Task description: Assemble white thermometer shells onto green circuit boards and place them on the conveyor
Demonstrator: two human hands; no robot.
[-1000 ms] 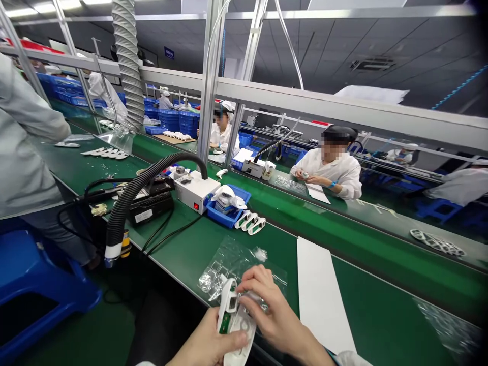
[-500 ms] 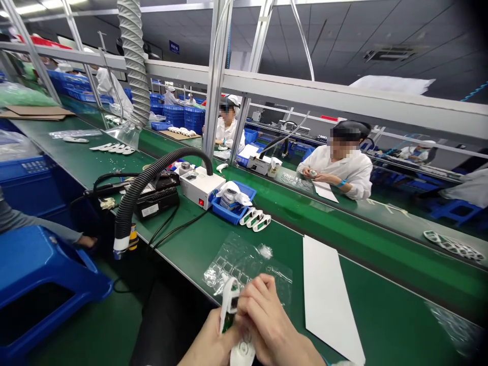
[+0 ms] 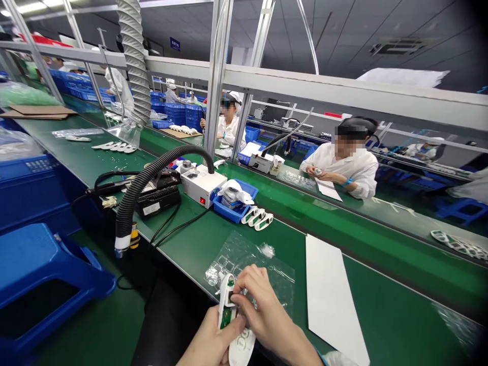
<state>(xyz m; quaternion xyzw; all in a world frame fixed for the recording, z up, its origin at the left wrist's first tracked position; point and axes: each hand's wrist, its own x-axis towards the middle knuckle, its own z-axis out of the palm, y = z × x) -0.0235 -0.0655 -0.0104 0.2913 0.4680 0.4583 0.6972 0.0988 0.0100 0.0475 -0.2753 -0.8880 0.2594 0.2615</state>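
My left hand (image 3: 212, 329) is closed around a white plastic housing (image 3: 223, 296), held tilted, with a green circuit board (image 3: 226, 316) showing inside. Below it, a white shell piece (image 3: 243, 347) with round markings sits between my hands. My right hand (image 3: 264, 304) is closed, thumb and index finger pinched at the dark square window near the housing's top; whatever lies between those fingertips is too small to make out. Just beyond my hands, a clear plastic sheet (image 3: 247, 254) lies on the green bench, with small clear square frames (image 3: 223, 265) on it.
Three similar housings (image 3: 257, 217) lie beside a blue tray (image 3: 234, 212). A white box machine (image 3: 203, 185) with a black hose (image 3: 152, 170) stands left. White card (image 3: 331, 295) lies right. Across the green belt (image 3: 305, 211), a co-worker (image 3: 339, 162) handles a white part.
My right fingers have moved from covering the housing's side to a pinch at its dark window. More of the green board now shows. The view has shifted slightly.
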